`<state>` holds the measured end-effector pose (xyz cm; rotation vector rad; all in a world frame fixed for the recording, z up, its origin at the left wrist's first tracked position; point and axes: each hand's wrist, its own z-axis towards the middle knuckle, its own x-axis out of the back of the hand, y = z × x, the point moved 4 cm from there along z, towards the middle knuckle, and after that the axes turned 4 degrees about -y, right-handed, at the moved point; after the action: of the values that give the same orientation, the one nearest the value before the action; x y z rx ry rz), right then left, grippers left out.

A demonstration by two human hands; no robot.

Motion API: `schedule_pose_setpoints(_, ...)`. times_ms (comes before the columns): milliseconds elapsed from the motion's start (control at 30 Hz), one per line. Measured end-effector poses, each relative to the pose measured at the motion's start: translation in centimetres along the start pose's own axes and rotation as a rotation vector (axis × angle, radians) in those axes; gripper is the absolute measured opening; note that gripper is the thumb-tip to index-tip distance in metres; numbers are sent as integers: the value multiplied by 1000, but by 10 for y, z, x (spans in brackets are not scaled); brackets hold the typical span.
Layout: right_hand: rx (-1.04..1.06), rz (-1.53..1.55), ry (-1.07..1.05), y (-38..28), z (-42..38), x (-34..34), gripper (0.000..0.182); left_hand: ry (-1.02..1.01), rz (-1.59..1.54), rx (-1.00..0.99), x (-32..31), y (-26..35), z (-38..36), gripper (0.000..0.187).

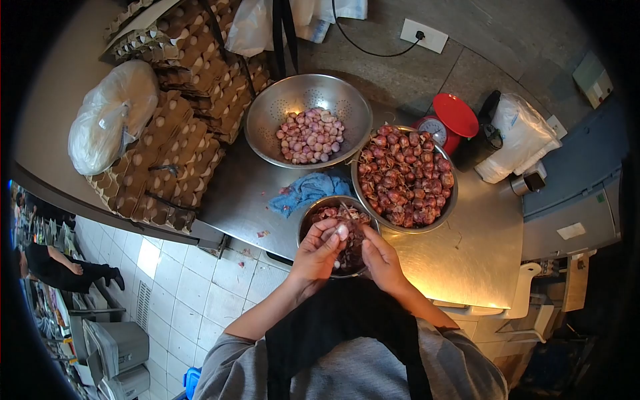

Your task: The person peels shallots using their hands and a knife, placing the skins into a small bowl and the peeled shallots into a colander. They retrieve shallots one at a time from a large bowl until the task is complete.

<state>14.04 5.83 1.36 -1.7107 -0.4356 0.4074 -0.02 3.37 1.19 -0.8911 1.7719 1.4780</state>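
Over a metal bowl (304,223) of dark red skins, my left hand (315,257) pinches a pale peeled shallot (343,232) between thumb and fingers. Close beside it, my right hand (383,259) has its fingers curled in toward the shallot; what they hold, if anything, I cannot tell. Behind to the right, a larger bowl (359,193) is heaped with unpeeled red-brown shallots (407,173). Peeled pinkish shallots (311,135) lie in a steel colander (267,127) at the back.
A crumpled blue cloth (303,193) lies left of the skins bowl on the steel table (477,230). Stacked egg trays (157,160) and a plastic bag (110,120) stand left. A red scale (455,115) and wrapped white packages (520,137) stand back right. A person (57,267) is far left.
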Motion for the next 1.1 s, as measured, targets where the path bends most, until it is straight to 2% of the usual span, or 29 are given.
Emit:
schedule_pose_setpoints(100,-98,131,40,8,5,9,37,-19,-17,26,-5,2,-2,26)
schedule_pose_setpoints(167,-42,125,43,6,8,11,38,-42,-26,47,-9,5,-3,25)
schedule_pose_setpoints(267,87,22,12,-1,9,12,39,27,-53,103,-11,7,-3,22)
schedule_pose_setpoints(367,88,-53,-30,2,6,11,39,14,5,59,-4,7,-3,20)
schedule_pose_setpoints(500,-130,95,-76,-5,-3,3,40,36,29,37,3,4,-1,21)
schedule_pose_setpoints(567,-123,34,-93,-7,-5,1,41,57,-15,58,1,5,-1,21)
schedule_pose_setpoints(733,391,-439,-60,-33,-7,-13,43,90,-27,50,1,3,-2,21)
schedule_pose_setpoints(833,273,-558,-41,-32,-9,-13,43,57,10,9,3,0,-1,17)
schedule_pose_setpoints(933,370,-625,-3,-35,-8,-14,44,34,23,-17,1,-1,-2,14)
schedule_pose_setpoints(1100,389,-698,-17,-40,-8,-13,45,41,-1,-16,-2,1,-3,13)
